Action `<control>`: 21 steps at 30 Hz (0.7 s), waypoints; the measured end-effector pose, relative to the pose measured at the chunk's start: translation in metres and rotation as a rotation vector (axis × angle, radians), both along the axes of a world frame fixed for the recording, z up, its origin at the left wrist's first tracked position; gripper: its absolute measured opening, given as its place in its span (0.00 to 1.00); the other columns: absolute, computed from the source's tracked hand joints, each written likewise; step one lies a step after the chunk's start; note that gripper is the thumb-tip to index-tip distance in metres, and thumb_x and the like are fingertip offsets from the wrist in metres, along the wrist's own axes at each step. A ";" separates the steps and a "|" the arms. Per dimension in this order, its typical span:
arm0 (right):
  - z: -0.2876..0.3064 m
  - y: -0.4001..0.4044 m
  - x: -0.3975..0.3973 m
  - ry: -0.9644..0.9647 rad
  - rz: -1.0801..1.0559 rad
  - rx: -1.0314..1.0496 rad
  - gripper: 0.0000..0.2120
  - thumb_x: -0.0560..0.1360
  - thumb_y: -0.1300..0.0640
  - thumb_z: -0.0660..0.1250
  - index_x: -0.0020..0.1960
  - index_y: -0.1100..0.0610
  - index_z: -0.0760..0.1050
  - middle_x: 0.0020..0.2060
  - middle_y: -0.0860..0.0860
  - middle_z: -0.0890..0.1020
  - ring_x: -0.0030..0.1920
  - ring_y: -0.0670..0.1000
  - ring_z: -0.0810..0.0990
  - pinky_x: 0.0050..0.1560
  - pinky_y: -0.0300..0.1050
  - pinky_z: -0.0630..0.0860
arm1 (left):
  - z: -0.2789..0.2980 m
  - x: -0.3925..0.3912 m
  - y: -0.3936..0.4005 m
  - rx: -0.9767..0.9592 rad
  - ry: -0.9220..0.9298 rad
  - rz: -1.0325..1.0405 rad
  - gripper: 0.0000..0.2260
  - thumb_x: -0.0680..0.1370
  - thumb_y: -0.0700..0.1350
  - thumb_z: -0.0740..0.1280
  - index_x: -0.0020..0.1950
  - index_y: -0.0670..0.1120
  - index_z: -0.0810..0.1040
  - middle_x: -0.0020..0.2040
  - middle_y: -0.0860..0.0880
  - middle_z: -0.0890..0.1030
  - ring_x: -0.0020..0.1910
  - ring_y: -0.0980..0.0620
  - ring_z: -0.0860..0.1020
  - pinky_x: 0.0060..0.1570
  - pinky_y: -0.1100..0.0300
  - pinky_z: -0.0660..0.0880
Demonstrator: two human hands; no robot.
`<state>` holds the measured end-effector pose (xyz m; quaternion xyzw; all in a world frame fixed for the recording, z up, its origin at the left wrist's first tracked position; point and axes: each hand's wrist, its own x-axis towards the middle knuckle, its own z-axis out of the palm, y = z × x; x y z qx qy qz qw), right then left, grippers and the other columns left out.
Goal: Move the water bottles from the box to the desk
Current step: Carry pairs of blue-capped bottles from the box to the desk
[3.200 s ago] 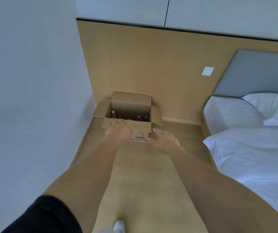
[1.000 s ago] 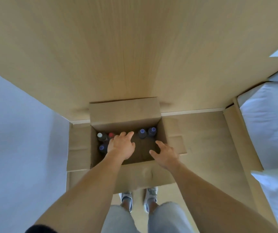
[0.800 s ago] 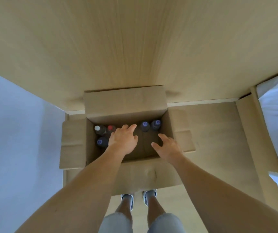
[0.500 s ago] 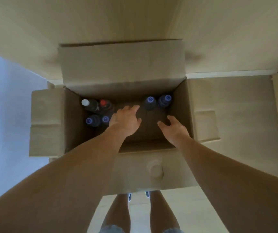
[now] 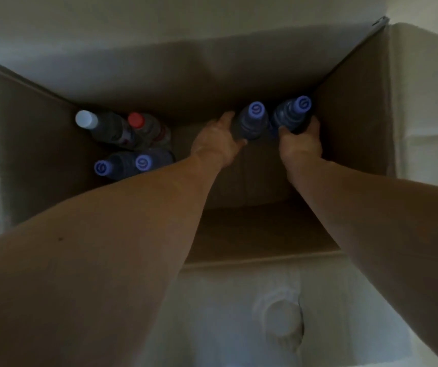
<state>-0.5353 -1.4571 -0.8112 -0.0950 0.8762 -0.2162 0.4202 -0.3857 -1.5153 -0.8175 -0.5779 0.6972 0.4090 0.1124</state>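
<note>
Water bottles stand upright in the cardboard box (image 5: 355, 144), caps up, so their long axes point straight at us: two purple-capped bottles sit side by side in the far right corner, and we have one in each hand. Our left hand (image 5: 216, 144) wraps the left bottle (image 5: 252, 123) from its left side, and our right hand (image 5: 301, 144) curls round the right bottle (image 5: 292, 115) from the near side, though the dim box makes the fingertips hard to read. Four more bottles (image 5: 125, 144) cluster in the far left corner, well apart from both hands, so the lift ahead looks like a straight pull upward along the bottles' axes.
</note>
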 end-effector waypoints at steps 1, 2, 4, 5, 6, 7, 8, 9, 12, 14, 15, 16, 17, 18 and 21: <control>-0.005 -0.003 -0.001 0.003 -0.016 -0.007 0.36 0.81 0.48 0.65 0.81 0.45 0.48 0.78 0.56 0.62 0.75 0.62 0.65 0.71 0.58 0.67 | -0.007 -0.003 -0.002 0.000 0.014 0.005 0.33 0.80 0.54 0.69 0.81 0.51 0.58 0.77 0.43 0.67 0.74 0.42 0.67 0.70 0.52 0.67; -0.010 -0.006 -0.002 0.005 -0.029 -0.019 0.36 0.80 0.48 0.65 0.81 0.45 0.48 0.78 0.55 0.62 0.75 0.62 0.64 0.72 0.57 0.66 | -0.013 -0.006 -0.004 0.002 0.029 0.012 0.34 0.80 0.54 0.69 0.81 0.50 0.58 0.77 0.42 0.67 0.74 0.41 0.68 0.70 0.53 0.67; -0.018 -0.011 -0.001 0.021 -0.045 -0.055 0.36 0.80 0.49 0.66 0.81 0.45 0.50 0.77 0.54 0.64 0.74 0.60 0.66 0.71 0.54 0.66 | -0.024 -0.012 -0.008 0.011 0.057 0.029 0.33 0.79 0.53 0.69 0.81 0.49 0.59 0.76 0.41 0.68 0.73 0.41 0.68 0.69 0.54 0.67; -0.022 -0.012 0.000 0.037 -0.054 -0.079 0.36 0.79 0.50 0.67 0.81 0.45 0.52 0.76 0.54 0.66 0.73 0.59 0.67 0.70 0.52 0.66 | -0.028 -0.015 -0.009 0.016 0.069 0.043 0.33 0.79 0.54 0.70 0.80 0.49 0.61 0.75 0.41 0.69 0.73 0.41 0.69 0.68 0.54 0.68; -0.025 -0.012 0.001 0.056 -0.066 -0.105 0.36 0.79 0.50 0.68 0.80 0.46 0.53 0.75 0.53 0.67 0.73 0.58 0.68 0.69 0.51 0.67 | -0.033 -0.018 -0.010 0.021 0.084 0.061 0.32 0.78 0.54 0.70 0.79 0.49 0.62 0.74 0.42 0.70 0.72 0.41 0.70 0.68 0.54 0.68; -0.028 -0.012 0.003 0.078 -0.080 -0.133 0.36 0.78 0.51 0.69 0.80 0.46 0.54 0.74 0.53 0.69 0.72 0.57 0.69 0.69 0.49 0.67 | -0.036 -0.021 -0.010 0.026 0.102 0.081 0.32 0.78 0.54 0.71 0.78 0.49 0.63 0.74 0.42 0.71 0.72 0.42 0.70 0.68 0.54 0.69; -0.030 -0.011 0.005 0.100 -0.092 -0.161 0.36 0.77 0.51 0.70 0.80 0.47 0.56 0.73 0.52 0.70 0.72 0.57 0.70 0.68 0.48 0.68 | -0.040 -0.024 -0.010 0.026 0.122 0.101 0.32 0.77 0.54 0.71 0.78 0.49 0.64 0.73 0.42 0.72 0.72 0.42 0.71 0.68 0.54 0.69; -0.032 -0.010 0.007 0.124 -0.098 -0.186 0.37 0.76 0.52 0.72 0.79 0.48 0.57 0.73 0.52 0.71 0.71 0.56 0.71 0.67 0.47 0.69 | -0.043 -0.026 -0.009 0.018 0.139 0.120 0.32 0.77 0.54 0.72 0.77 0.48 0.66 0.73 0.43 0.73 0.71 0.43 0.71 0.67 0.54 0.70; -0.036 -0.011 0.008 0.188 -0.104 -0.217 0.33 0.75 0.52 0.73 0.76 0.52 0.62 0.69 0.53 0.76 0.68 0.55 0.75 0.65 0.47 0.72 | -0.052 -0.031 -0.007 -0.052 0.168 0.171 0.30 0.75 0.53 0.75 0.74 0.47 0.70 0.70 0.44 0.76 0.69 0.44 0.74 0.64 0.56 0.72; -0.039 -0.015 0.006 0.223 -0.099 -0.209 0.30 0.75 0.52 0.73 0.73 0.55 0.65 0.67 0.54 0.77 0.66 0.55 0.76 0.63 0.48 0.73 | -0.056 -0.034 -0.005 -0.096 0.192 0.195 0.29 0.74 0.53 0.76 0.72 0.46 0.72 0.68 0.45 0.78 0.67 0.44 0.76 0.60 0.57 0.72; -0.041 -0.017 0.004 0.240 -0.088 -0.197 0.30 0.76 0.52 0.73 0.72 0.56 0.65 0.67 0.55 0.77 0.67 0.55 0.76 0.63 0.47 0.73 | -0.057 -0.036 -0.004 -0.110 0.205 0.206 0.29 0.73 0.53 0.76 0.71 0.46 0.72 0.67 0.45 0.79 0.66 0.44 0.76 0.58 0.57 0.72; -0.043 -0.019 0.003 0.260 -0.069 -0.183 0.30 0.76 0.52 0.73 0.73 0.57 0.64 0.68 0.55 0.76 0.67 0.55 0.76 0.63 0.47 0.73 | -0.058 -0.037 -0.004 -0.118 0.214 0.216 0.29 0.73 0.53 0.77 0.70 0.45 0.73 0.66 0.45 0.79 0.65 0.44 0.77 0.57 0.57 0.73; -0.044 -0.020 0.003 0.280 -0.043 -0.170 0.31 0.76 0.52 0.73 0.74 0.58 0.64 0.68 0.55 0.75 0.68 0.55 0.75 0.64 0.48 0.72 | -0.059 -0.037 -0.003 -0.126 0.216 0.223 0.29 0.72 0.53 0.77 0.70 0.45 0.73 0.66 0.45 0.79 0.65 0.44 0.77 0.57 0.57 0.73; -0.045 -0.020 0.002 0.297 -0.014 -0.159 0.32 0.76 0.52 0.73 0.75 0.58 0.63 0.69 0.55 0.75 0.69 0.55 0.74 0.65 0.48 0.72 | -0.059 -0.037 -0.003 -0.134 0.215 0.227 0.29 0.72 0.52 0.78 0.69 0.45 0.73 0.66 0.45 0.79 0.65 0.44 0.77 0.57 0.58 0.72; -0.046 -0.018 -0.001 0.321 0.068 -0.150 0.32 0.77 0.53 0.71 0.77 0.55 0.63 0.70 0.54 0.75 0.69 0.54 0.73 0.66 0.47 0.70 | -0.059 -0.036 -0.004 -0.138 0.229 0.231 0.28 0.72 0.51 0.78 0.68 0.43 0.74 0.65 0.44 0.80 0.64 0.44 0.78 0.56 0.58 0.73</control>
